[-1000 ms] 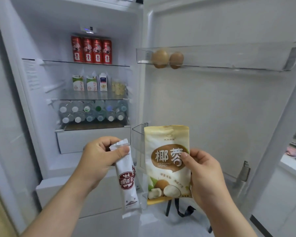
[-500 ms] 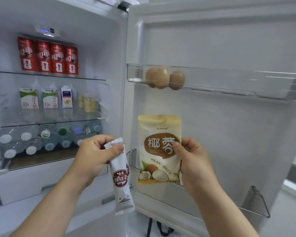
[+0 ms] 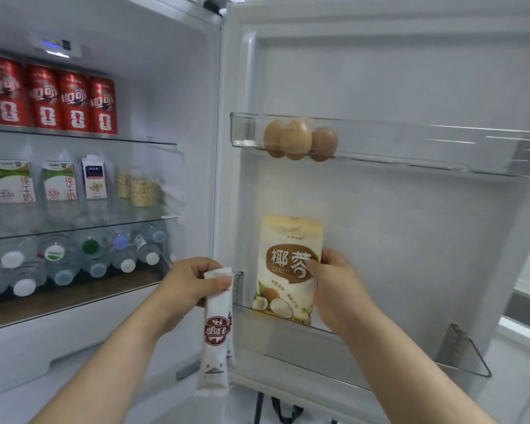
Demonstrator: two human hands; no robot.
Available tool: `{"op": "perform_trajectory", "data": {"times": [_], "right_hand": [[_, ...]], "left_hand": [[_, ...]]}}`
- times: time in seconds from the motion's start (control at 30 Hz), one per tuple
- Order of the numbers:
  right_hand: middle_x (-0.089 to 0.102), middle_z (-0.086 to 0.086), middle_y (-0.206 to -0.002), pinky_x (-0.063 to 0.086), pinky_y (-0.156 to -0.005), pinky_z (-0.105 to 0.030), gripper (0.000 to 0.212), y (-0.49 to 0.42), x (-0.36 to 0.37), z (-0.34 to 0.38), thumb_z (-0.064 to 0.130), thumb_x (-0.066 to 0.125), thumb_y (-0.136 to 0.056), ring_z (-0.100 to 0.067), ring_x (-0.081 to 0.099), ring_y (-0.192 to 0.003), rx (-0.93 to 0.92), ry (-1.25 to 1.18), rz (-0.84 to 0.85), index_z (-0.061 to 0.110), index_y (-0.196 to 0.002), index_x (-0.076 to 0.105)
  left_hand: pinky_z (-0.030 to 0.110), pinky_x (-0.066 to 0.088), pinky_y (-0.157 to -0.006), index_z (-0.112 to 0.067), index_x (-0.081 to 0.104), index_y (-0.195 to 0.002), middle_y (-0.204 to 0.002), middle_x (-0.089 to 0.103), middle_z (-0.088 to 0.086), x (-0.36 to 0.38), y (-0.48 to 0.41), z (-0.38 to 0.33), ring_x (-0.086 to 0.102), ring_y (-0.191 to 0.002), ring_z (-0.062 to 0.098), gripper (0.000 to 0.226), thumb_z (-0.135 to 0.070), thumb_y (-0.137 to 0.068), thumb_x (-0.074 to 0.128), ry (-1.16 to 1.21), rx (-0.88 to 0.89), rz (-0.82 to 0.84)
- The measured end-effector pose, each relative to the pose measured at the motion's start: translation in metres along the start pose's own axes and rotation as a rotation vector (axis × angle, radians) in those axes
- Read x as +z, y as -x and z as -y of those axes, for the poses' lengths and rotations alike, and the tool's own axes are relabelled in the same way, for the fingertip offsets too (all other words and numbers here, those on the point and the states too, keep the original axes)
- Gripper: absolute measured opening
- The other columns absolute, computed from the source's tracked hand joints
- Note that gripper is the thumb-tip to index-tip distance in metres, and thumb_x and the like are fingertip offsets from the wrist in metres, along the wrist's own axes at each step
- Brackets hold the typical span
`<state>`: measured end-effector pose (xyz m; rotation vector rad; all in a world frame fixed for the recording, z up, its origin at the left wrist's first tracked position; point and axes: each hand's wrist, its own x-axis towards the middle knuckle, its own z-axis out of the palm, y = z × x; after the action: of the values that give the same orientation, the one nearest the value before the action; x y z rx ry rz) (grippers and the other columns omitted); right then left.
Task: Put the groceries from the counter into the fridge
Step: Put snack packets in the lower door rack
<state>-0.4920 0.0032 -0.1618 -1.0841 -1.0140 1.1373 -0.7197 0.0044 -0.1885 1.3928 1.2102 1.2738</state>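
Head view: right grip (image 3: 337, 286) holds coconut pouch (image 3: 288, 240) lower, seemingly in door bin (image 3: 462, 350); left grip (image 3: 187, 286) pinches sachet (image 3: 216, 332).

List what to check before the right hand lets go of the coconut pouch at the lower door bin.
1. Right hand grips coconut pouch: ok.
2. Pouch upright, label facing out: ok.
3. Pouch bottom seated in lower door bin: cannot tell.
4. Left hand holds white sachet apart from the pouch: ok.
5. Eggs on upper door shelf sit above the pouch, apart from it: ok.
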Motion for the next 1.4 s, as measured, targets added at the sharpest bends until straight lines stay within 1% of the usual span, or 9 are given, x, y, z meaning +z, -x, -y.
{"op": "perform_trajectory", "data": {"times": [0.1,0.23,0.57,0.67,0.8,0.9,1.03,1.23,1.4], "right_hand": [[0.071,-0.017,-0.091,0.057,-0.065,-0.042,0.017,-0.005,0.004,-0.01,-0.006,0.045,-0.097,-0.028,0.071,-0.075,0.086,0.054,0.02,0.004,-0.101,0.058],[0.07,-0.021,-0.103,0.053,-0.09,-0.057,0.023,-0.015,0.007,-0.021,-0.009,0.042,-0.096,-0.037,0.069,-0.095,0.219,0.119,0.076,0.003,-0.11,0.056],[0.065,-0.026,-0.122,0.054,-0.088,-0.05,0.035,-0.035,0.014,-0.033,-0.009,0.032,-0.099,-0.035,0.067,-0.1,0.457,0.161,0.237,-0.004,-0.127,0.053],[0.068,-0.02,-0.118,0.057,-0.079,-0.051,0.032,-0.032,0.013,-0.031,0.0,0.047,-0.098,-0.035,0.069,-0.102,0.515,0.408,0.317,0.003,-0.128,0.053],[0.069,-0.02,-0.113,0.059,-0.082,-0.052,0.033,-0.034,0.015,-0.029,0.004,0.058,-0.094,-0.034,0.072,-0.092,0.559,0.725,0.348,0.003,-0.127,0.053],[0.069,-0.019,-0.107,0.06,-0.074,-0.047,0.031,-0.039,0.016,-0.033,-0.003,0.056,-0.094,-0.032,0.072,-0.08,0.572,0.678,0.326,0.0,-0.124,0.054],[0.07,-0.019,-0.101,0.061,-0.071,-0.046,0.022,-0.04,0.016,-0.04,-0.01,0.053,-0.092,-0.032,0.071,-0.082,0.612,0.568,0.332,-0.001,-0.111,0.059],[0.069,-0.022,-0.112,0.059,-0.085,-0.047,0.03,-0.039,0.014,-0.039,0.013,0.064,-0.094,-0.034,0.07,-0.093,0.641,0.789,0.325,-0.003,-0.12,0.059],[0.071,-0.017,-0.096,0.061,-0.065,-0.04,0.025,-0.04,0.01,-0.033,0.022,0.068,-0.092,-0.028,0.071,-0.079,0.599,0.764,0.285,0.004,-0.108,0.06]], "left_hand": [[0.025,0.052,-0.05,0.006,0.065,-0.09,-0.07,0.07,0.01,-0.004,-0.007,0.0,0.067,-0.059,0.016,0.012,-0.002,-0.083,0.071,-0.001,-0.015,0.054],[0.024,0.052,-0.05,0.005,0.066,-0.09,-0.069,0.07,0.01,-0.004,-0.015,0.001,0.068,-0.059,0.017,0.012,-0.002,-0.083,0.071,0.009,-0.02,0.093],[0.029,0.055,-0.054,-0.001,0.066,-0.084,-0.073,0.072,0.012,-0.009,-0.023,0.013,0.07,-0.063,0.023,0.005,-0.004,-0.082,0.071,0.108,-0.024,0.127],[0.03,0.054,-0.054,-0.001,0.066,-0.084,-0.073,0.072,0.012,-0.01,-0.024,0.016,0.069,-0.064,0.023,0.007,-0.005,-0.081,0.072,0.131,-0.018,0.145],[0.029,0.054,-0.053,-0.001,0.067,-0.084,-0.072,0.071,0.012,-0.012,-0.026,0.018,0.069,-0.063,0.022,0.006,-0.004,-0.082,0.071,0.13,-0.006,0.169],[0.03,0.055,-0.054,0.0,0.066,-0.085,-0.072,0.071,0.012,-0.013,-0.027,0.019,0.068,-0.062,0.022,0.007,-0.003,-0.082,0.071,0.126,-0.002,0.178],[0.03,0.055,-0.055,0.004,0.066,-0.089,-0.076,0.071,0.014,-0.014,-0.029,0.019,0.069,-0.064,0.023,0.013,-0.005,-0.081,0.072,0.129,-0.006,0.187],[0.03,0.055,-0.054,0.004,0.067,-0.089,-0.076,0.071,0.014,-0.014,-0.031,0.019,0.069,-0.065,0.023,0.014,-0.005,-0.08,0.072,0.122,-0.003,0.201],[0.03,0.055,-0.054,0.004,0.067,-0.089,-0.073,0.07,0.012,-0.013,-0.032,0.019,0.068,-0.063,0.022,0.013,-0.005,-0.081,0.072,0.094,0.008,0.21]]}}
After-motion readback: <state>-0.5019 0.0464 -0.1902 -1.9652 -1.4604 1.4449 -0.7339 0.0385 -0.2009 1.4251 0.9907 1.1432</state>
